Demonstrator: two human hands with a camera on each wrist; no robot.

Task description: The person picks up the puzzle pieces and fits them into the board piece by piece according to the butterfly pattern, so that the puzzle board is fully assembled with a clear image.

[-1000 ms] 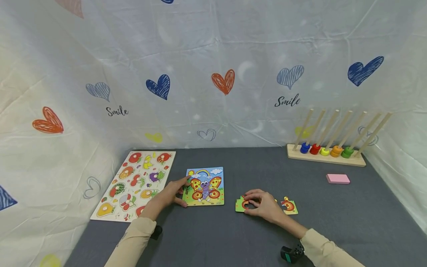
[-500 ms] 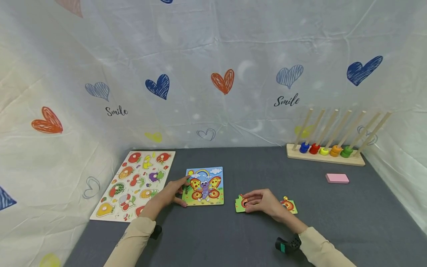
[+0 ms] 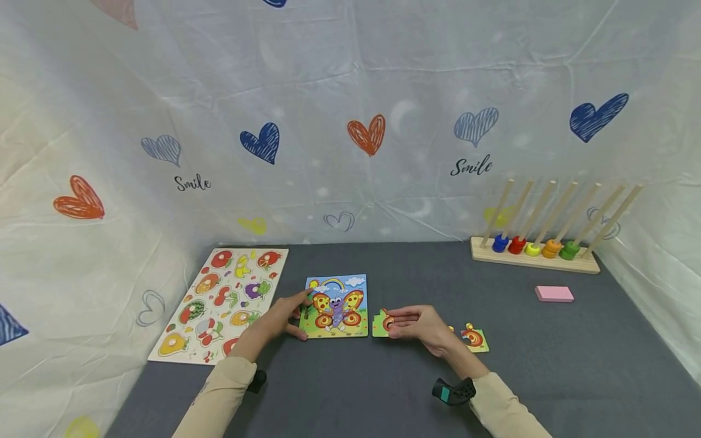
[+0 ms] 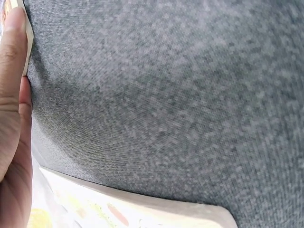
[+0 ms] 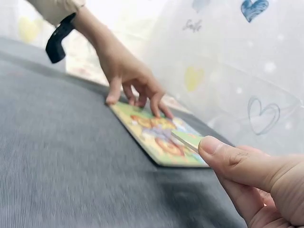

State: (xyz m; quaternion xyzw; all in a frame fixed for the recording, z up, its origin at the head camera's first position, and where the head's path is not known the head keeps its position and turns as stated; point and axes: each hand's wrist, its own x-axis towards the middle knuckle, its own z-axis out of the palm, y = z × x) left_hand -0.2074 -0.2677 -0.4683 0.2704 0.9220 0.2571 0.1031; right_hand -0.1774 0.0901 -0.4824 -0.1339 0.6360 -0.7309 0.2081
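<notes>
Since half a second ago, the right hand (image 3: 421,328) has carried the green puzzle piece (image 3: 378,325) towards 9 o'clock, bringing it just beside the butterfly board (image 3: 338,310). The hand pinches the piece between thumb and fingers, and the right wrist view shows it raised off the grey tabletop (image 3: 339,395). Seen from above, the piece sits near 4 o'clock of the board. The left hand (image 3: 282,315) has stayed on the board's 9 o'clock side, fingers spread and touching it, thumb at the 8 o'clock corner. Beyond that side lies the fruit board (image 3: 219,304). Another puzzle piece (image 3: 475,339) lies past the right hand, between 3 and 4 o'clock; the pink block (image 3: 554,294) is farther out at 3.
</notes>
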